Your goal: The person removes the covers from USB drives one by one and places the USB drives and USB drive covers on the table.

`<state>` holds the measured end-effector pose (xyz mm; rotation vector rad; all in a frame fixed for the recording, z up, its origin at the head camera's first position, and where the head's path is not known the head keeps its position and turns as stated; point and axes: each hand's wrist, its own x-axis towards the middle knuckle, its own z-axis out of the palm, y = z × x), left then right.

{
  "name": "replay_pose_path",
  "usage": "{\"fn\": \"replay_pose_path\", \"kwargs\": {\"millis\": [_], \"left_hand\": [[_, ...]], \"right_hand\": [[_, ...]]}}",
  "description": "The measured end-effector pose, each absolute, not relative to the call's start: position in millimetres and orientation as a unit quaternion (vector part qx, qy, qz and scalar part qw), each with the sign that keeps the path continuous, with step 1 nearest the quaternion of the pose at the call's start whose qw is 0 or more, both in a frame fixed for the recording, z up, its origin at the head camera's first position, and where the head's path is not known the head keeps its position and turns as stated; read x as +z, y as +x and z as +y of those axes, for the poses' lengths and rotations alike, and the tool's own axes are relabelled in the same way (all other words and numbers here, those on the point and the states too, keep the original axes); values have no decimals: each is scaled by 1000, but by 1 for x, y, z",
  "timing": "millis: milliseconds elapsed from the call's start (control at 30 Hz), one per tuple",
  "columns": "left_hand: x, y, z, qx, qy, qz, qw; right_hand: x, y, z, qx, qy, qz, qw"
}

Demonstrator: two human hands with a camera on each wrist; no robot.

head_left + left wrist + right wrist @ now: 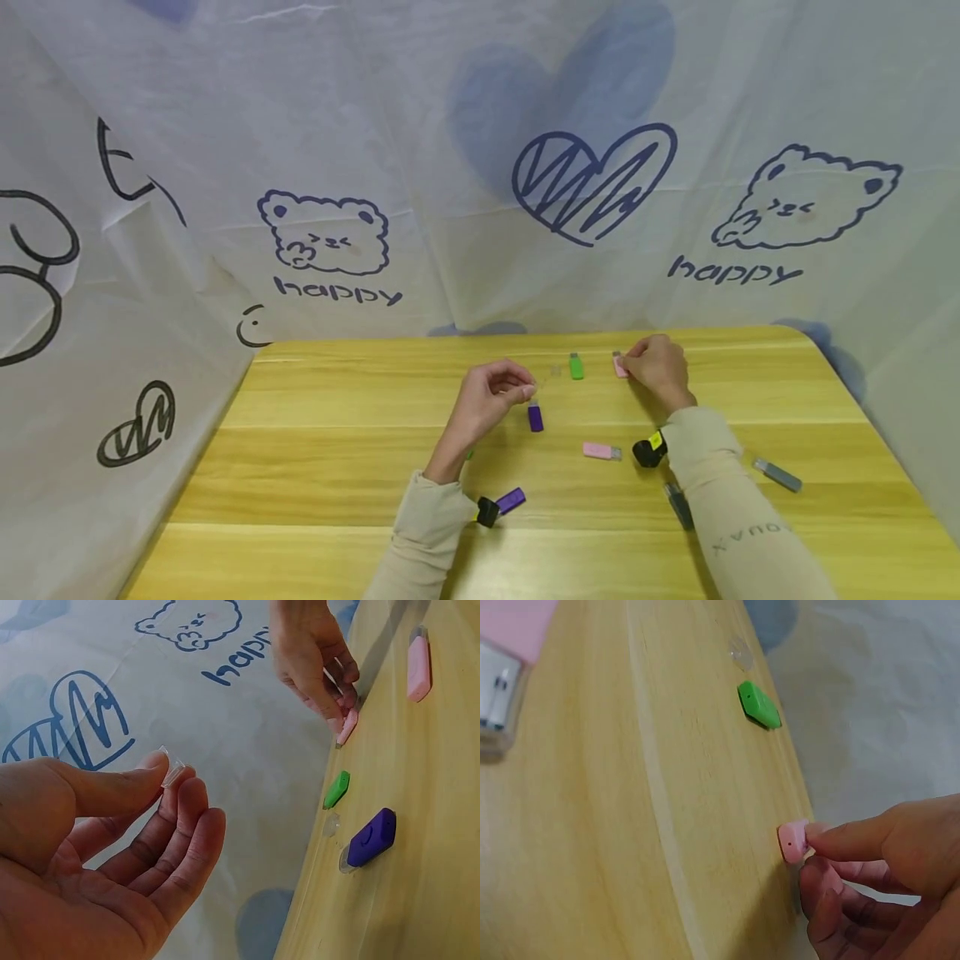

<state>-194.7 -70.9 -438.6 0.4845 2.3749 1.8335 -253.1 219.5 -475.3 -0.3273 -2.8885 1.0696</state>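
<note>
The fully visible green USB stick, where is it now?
In the head view, the green stick lies near the far edge of the table, between a clear cap on its left and the pink stick the right hand pinches.

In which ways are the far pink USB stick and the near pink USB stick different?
The right hand touches the far pink USB stick; the near pink USB stick lies untouched. The far stick's connector points forward; the near stick's points right. Both are pink.

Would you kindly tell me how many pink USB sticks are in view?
2: one pink stick at the right hand's fingertips, right of a green stick; another pink stick left of the right wrist camera. The sleeves could hide more.
</note>
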Motion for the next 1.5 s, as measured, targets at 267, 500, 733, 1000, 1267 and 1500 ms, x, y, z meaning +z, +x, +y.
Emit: {"fn": "replay_pose_path", "kwargs": {"millis": [267,500,733,1000,1267,1500], "left_hand": [[-441,-198,-56,565,182,803,47],[-429,-219,-33,512,221,828,54],[-422,-244,-3,478,222,845,92],[-430,-272,35,382,248,885,92],[-454,-285,67,268,243,928,85],[-469,-290,76,200,252,945,65]], "right_hand": [[-448,-222,231,394,-71,-914,71],[-416,-174,243,448,-50,-886,112],[-392,-133,251,433,-44,-895,97],[-378,-105,278,421,-39,-903,79],[-379,-89,313,420,-49,-902,86],[-378,-85,324,429,-61,-898,82]]}}
